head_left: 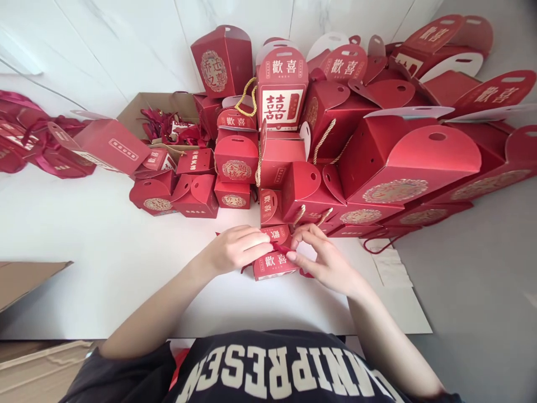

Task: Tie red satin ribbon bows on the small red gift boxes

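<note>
On the white table in front of me lies a small red gift box (pixel 274 265) with white lettering on its flaps. A dark red ribbon (pixel 282 248) crosses its top, and loose ends stick out at both sides. My left hand (pixel 240 247) is closed over the ribbon at the left of the box, its fingertips partly hidden. From the right, my right hand (pixel 323 257) pinches the ribbon between thumb and forefinger. Both hands meet just above the box, close to the middle of the ribbon.
Stacked red gift boxes (pixel 413 154), some with gold rope handles, crowd the back and right of the table (pixel 126 240). A cardboard box (pixel 134 115) with ribboned pieces stands behind. Ribboned red boxes (pixel 62 162) lie far left, near a cardboard flap (pixel 29 280).
</note>
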Demonstrator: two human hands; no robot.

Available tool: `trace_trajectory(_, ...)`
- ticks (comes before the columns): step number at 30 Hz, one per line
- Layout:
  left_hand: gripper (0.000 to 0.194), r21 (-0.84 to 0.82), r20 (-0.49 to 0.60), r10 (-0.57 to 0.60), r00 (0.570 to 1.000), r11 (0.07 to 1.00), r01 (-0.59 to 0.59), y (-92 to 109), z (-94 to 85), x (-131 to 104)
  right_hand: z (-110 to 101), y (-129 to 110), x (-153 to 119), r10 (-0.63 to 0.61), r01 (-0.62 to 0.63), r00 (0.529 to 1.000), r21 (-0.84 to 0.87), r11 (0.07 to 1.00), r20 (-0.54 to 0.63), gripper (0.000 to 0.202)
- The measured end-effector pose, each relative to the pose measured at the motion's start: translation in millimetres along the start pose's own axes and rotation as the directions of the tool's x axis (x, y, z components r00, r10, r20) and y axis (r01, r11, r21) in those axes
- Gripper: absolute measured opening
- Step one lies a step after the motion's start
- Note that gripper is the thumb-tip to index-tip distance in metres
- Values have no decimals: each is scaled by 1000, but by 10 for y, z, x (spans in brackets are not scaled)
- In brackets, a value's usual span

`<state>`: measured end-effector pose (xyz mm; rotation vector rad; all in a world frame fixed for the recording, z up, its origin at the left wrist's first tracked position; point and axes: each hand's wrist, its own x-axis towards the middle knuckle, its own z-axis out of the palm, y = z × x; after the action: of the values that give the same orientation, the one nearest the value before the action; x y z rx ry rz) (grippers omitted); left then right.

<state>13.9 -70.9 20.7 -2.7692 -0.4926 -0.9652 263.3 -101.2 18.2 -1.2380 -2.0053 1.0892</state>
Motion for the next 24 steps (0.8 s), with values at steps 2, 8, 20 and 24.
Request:
trace_trajectory(2,9,-20,5,-29,1000,999,29,24,7,-33,39,32,51,-7,6,1000,35,999,11,16)
trace_trajectory(8,10,-146,102,-183,978,969,197,102,-63,-65,8,-14,18,-19,20,1000,74,997,-22,11)
trace_trajectory(20,21,-363,546,-527,651,552,751,69,-363,165,53,-14,-16,140,-188,978,363,913,153,35)
trace_trajectory(24,24,-302,537,-615,577,499,812,87,-381,118,91,21,-24,148,-174,984,352,920,101,38)
